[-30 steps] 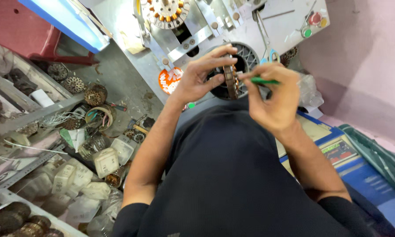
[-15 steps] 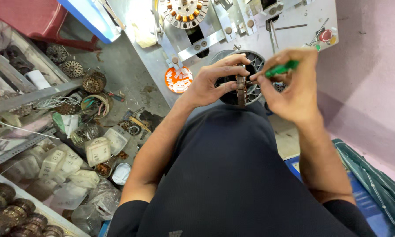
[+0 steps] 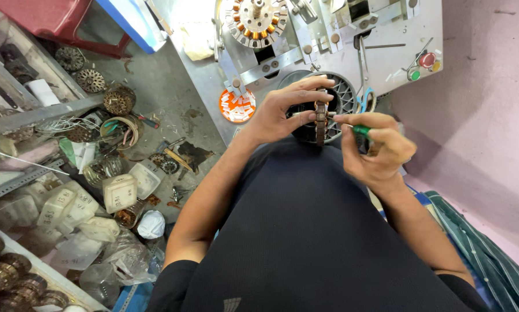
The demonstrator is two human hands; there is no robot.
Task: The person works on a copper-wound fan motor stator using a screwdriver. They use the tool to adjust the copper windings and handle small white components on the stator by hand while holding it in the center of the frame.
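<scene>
My left hand grips a round brown stator core, held on edge in front of my chest. My right hand holds a small green-handled tool whose tip touches the side of the core. Both hands meet just above my dark shirt. Behind them lies a black round fan grille on the grey winding machine, which carries another stator with copper-coloured slots.
An orange round dish with white pieces sits at the machine's edge. Left on the floor lie several wound stators, white plastic boxes, wire coils and bags. A metal shelf rack runs along the left. Pink wall at right.
The view has shifted so the hands sit lower and more central. My hands stay together on the core, and the green tool has tilted down toward its side.
</scene>
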